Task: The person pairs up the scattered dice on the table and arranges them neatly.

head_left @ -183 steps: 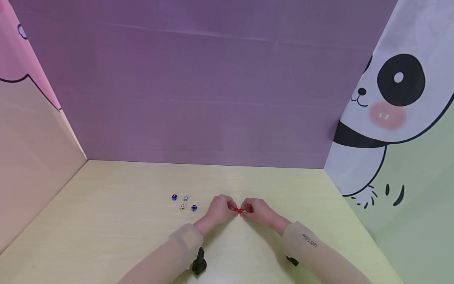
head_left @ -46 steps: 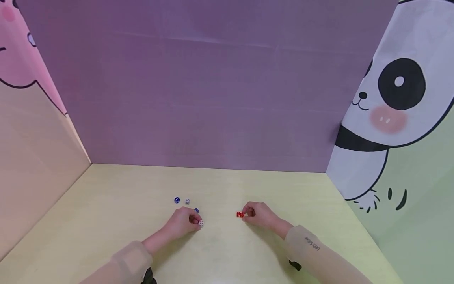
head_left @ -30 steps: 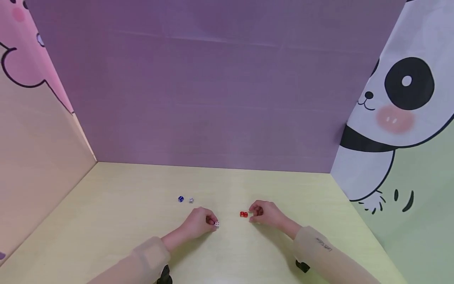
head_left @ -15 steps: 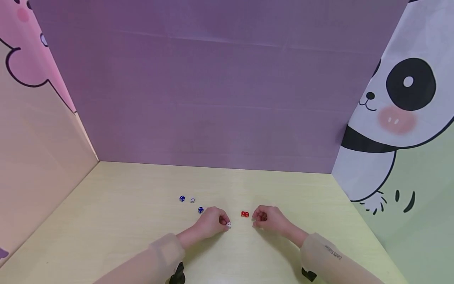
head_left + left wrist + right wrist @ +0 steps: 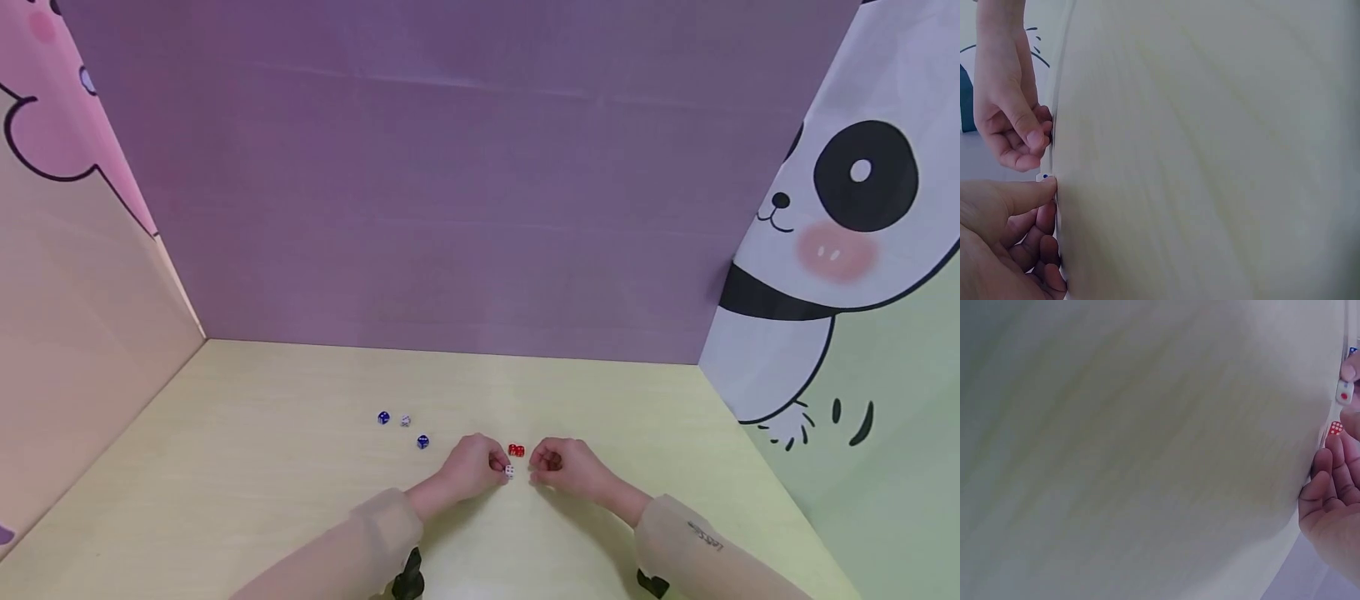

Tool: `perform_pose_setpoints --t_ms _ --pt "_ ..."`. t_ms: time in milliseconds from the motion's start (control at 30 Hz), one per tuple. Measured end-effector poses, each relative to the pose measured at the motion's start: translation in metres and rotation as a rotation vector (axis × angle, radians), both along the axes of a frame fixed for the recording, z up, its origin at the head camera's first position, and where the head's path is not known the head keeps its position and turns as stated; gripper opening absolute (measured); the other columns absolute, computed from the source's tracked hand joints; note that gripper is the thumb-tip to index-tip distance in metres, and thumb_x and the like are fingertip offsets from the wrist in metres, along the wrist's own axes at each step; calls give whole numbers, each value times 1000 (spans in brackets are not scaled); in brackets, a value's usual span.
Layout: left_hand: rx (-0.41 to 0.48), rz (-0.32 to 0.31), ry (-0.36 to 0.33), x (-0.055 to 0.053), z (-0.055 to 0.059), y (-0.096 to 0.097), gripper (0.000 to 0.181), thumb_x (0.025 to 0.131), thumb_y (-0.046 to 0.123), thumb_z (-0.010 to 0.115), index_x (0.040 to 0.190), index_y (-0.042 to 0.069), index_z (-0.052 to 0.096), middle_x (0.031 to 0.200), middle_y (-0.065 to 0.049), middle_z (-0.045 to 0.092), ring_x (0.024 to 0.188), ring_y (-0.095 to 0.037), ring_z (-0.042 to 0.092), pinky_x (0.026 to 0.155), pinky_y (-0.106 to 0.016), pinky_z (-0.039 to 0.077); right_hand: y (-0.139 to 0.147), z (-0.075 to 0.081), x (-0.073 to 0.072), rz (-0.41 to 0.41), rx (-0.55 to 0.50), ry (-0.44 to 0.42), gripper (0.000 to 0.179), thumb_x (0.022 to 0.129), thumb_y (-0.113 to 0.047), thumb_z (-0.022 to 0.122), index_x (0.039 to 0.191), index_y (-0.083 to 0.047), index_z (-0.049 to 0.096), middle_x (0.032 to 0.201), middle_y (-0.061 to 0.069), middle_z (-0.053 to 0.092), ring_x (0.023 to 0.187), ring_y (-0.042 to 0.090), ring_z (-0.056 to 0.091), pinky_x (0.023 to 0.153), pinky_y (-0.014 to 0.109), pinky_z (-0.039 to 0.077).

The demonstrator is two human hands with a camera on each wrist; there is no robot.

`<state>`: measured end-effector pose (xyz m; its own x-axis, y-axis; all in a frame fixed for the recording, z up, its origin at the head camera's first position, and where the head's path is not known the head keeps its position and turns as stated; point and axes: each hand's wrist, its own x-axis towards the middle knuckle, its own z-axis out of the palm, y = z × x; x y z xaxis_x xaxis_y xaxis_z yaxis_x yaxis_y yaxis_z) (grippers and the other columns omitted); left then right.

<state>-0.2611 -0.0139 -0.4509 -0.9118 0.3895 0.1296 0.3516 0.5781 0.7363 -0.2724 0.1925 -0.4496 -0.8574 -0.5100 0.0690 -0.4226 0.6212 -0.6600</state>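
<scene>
Between the thumb and finger of my left hand (image 5: 472,465) is a white die (image 5: 509,472), held just in front of two red dice (image 5: 516,450) that stand side by side on the table. In the right wrist view, one red dot shows on the white die's near face (image 5: 1344,394). My right hand (image 5: 573,467) is just to the right of the red dice and the white die, fingers loosely bent, with nothing in them. Its fingertips stay apart from the white die. The left wrist view shows only a sliver of that die at the left fingertips.
Left of the hands, two blue dice (image 5: 423,442) and another white die (image 5: 406,421) lie loosely spread on the pale wooden table (image 5: 262,433). A purple wall (image 5: 450,208) closes off the back, with panels on both sides, the right one bearing a panda.
Earlier both hands were at the red dice. Since then the left hand has picked up a white die from the left group and carried it right. The right hand has let go of the red dice.
</scene>
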Motion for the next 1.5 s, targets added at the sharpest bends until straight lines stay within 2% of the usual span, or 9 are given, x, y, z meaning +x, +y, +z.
perform_pose_setpoints --t_ms 200,433,600,867,1033,1200,1367,1500 --pt "6 20 1 -2 0 12 9 72 -1 77 75 2 69 65 1 62 60 -5 50 60 -19 44 -2 -1 -2 36 -7 31 12 81 -9 73 89 -7 65 74 -4 57 65 3 49 57 19 45" --pt "-3 36 11 -2 3 22 7 73 0 77 74 2 71 65 0 64 60 -7 51 60 -21 44 -3 -4 -4 42 -5 45 11 80 -8 73 88 -9 65 71 -5 57 62 1 49 57 18 44" --pt "-4 44 33 -3 1 23 8 72 2 78 71 3 70 64 1 64 60 -6 51 61 -20 44 -4 -6 -7 52 -3 78 11 79 -7 73 85 -10 65 69 -7 57 61 -1 48 57 18 44" --pt "12 32 26 -3 1 20 7 72 1 77 76 2 71 66 0 65 61 -5 52 60 -19 44 -6 -6 -8 63 8 101 11 79 -4 73 84 -8 64 67 -6 56 61 -1 46 57 18 43" --pt "5 34 -6 1 3 12 12 72 1 78 80 1 70 69 -1 64 64 -6 52 63 -20 45 -6 -6 -7 50 19 85 11 79 -6 74 84 -7 64 68 -6 55 61 1 45 57 18 42" --pt "-4 36 -2 5 8 -1 16 72 2 78 84 1 68 71 0 61 66 -8 52 64 -21 44 -6 -5 -7 23 45 73 11 80 -9 74 85 -8 64 68 -7 54 61 2 45 56 18 41" --pt "-12 47 -22 12 16 -20 16 75 3 76 89 2 68 71 3 56 67 -11 49 62 -22 42 -7 -4 -6 23 52 66 11 81 -11 74 85 -9 64 69 -6 54 62 3 45 57 18 41" --pt "-17 50 9 14 19 -40 16 77 4 74 91 2 68 72 5 56 74 -15 49 67 -26 42 -8 -2 -5 28 63 66 11 81 -10 73 85 -8 64 69 -6 53 62 4 44 57 18 40"
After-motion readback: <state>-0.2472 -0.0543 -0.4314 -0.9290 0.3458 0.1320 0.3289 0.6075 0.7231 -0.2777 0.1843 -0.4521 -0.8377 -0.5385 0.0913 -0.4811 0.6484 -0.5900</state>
